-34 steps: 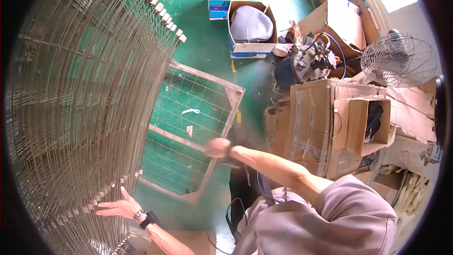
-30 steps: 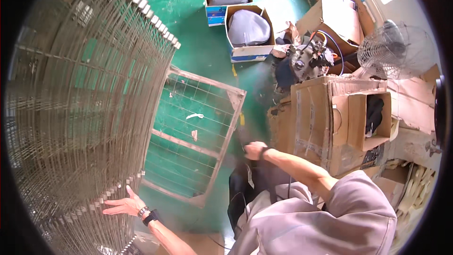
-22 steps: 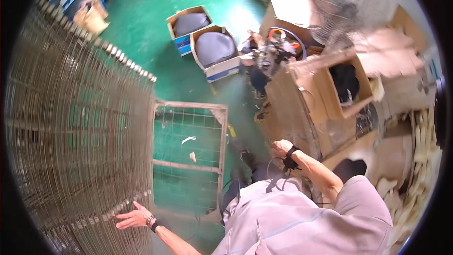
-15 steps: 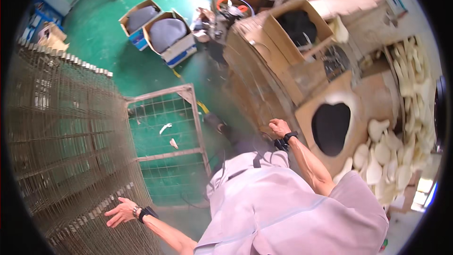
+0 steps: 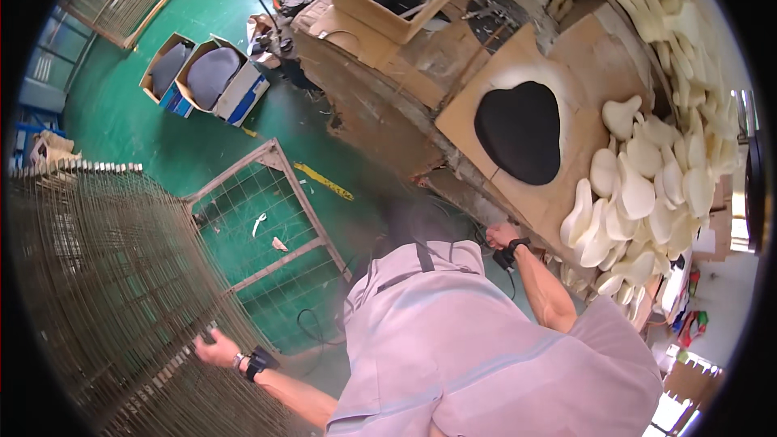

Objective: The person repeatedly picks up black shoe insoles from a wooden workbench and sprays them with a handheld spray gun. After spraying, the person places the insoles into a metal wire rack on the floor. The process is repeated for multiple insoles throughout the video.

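My left hand (image 5: 217,348) is at the near edge of a tall rack of stacked wire shelves (image 5: 89,251). Its fingers look bent, but the tips blur against the wires, so I cannot tell whether they grip a shelf. My right hand (image 5: 503,236) is loosely closed beside the front edge of a cardboard-covered workbench (image 5: 405,117), and nothing shows in it. On that bench, a black rounded seat-shaped pad (image 5: 518,131) lies on a cardboard sheet (image 5: 461,125) with a whitish patch around the pad. Both wrists wear black bands.
One wire-mesh frame (image 5: 279,263) juts out low from the rack over the green floor. Cream saddle-shaped pieces (image 5: 631,186) are heaped on the bench's right, near a carton of black pieces (image 5: 380,20). Two boxes with grey pads (image 5: 213,77) stand on the floor.
The view has shifted, and the bench with the black pad now sits nearer. My left hand's fingers, spread before, look drawn in at the rack. My right hand stays closed.
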A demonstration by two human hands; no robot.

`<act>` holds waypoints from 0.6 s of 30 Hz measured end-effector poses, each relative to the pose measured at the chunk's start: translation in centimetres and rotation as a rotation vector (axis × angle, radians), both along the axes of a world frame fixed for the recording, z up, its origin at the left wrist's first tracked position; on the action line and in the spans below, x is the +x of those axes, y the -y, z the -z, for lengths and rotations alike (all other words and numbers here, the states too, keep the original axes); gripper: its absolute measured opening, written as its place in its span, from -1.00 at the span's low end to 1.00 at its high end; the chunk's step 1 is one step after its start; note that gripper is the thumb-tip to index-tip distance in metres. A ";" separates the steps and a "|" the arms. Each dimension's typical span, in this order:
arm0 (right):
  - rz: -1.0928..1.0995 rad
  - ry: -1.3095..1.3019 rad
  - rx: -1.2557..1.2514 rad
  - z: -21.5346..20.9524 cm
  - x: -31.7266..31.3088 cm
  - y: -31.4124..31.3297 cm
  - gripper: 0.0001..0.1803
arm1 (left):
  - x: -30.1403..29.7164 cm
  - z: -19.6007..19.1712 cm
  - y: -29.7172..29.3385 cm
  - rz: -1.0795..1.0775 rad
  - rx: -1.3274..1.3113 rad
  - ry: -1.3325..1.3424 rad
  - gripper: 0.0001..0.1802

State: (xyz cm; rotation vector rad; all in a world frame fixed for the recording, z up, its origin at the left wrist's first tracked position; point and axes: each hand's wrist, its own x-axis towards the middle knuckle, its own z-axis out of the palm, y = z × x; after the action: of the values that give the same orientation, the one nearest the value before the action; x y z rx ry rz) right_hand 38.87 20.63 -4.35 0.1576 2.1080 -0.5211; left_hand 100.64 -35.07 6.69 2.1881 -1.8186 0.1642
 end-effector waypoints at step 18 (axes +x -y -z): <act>-0.110 -0.109 -0.150 4.4 3.4 -10.7 -0.55 | -41.2 8.4 -18.6 1.080 1.380 0.055 -0.50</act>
State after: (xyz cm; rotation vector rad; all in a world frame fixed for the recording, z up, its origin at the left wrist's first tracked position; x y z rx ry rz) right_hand 42.25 31.32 -8.74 -0.0733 2.1592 -0.6314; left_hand 59.47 -16.49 -1.74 1.1318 -3.3150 -1.6375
